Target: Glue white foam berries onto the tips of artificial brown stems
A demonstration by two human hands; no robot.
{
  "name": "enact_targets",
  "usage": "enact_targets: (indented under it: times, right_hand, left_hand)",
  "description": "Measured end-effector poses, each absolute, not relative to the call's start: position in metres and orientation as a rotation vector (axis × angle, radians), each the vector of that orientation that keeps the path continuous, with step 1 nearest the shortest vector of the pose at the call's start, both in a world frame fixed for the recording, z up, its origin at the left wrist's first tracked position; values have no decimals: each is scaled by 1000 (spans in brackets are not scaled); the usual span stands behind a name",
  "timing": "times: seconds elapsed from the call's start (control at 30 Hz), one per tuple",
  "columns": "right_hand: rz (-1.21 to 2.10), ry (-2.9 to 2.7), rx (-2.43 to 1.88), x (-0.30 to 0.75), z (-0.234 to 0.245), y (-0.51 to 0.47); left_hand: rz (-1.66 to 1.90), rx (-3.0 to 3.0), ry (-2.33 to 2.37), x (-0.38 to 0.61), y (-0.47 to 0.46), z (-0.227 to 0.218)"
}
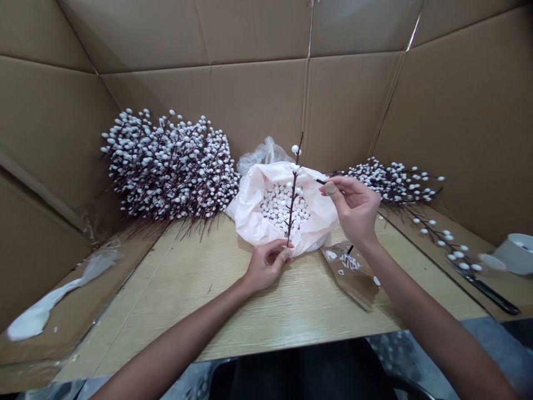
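Note:
My left hand pinches the lower end of a dark brown artificial berry stem, held upright. A few white berries sit on its upper part, while bare side twigs show lower down. In my right hand, thumb and fingers close on a small dark stick with a pale tip, pointing left at the stem. Behind the stem stands an open pinkish-white plastic bag full of loose white berries. Below my right wrist lies a brown cardboard piece with white smears and a short black stick on it.
A large heap of white-berried stems fills the back left, with a smaller bunch at the back right. At the right lie a black-handled tool and a white roll. A white plastic strip lies left. Cardboard walls enclose the table.

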State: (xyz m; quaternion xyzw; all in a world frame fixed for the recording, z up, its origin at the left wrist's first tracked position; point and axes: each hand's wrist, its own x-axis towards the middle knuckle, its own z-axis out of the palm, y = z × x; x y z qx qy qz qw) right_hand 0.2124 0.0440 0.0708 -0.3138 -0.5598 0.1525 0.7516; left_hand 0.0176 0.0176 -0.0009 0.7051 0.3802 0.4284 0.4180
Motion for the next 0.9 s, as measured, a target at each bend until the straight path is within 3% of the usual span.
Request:
enact_targets:
  times: [0.9]
  right_hand:
    - [199, -1174, -647, 222, 74, 52]
  left_hand:
    - [1020, 1947, 978, 15, 19, 0]
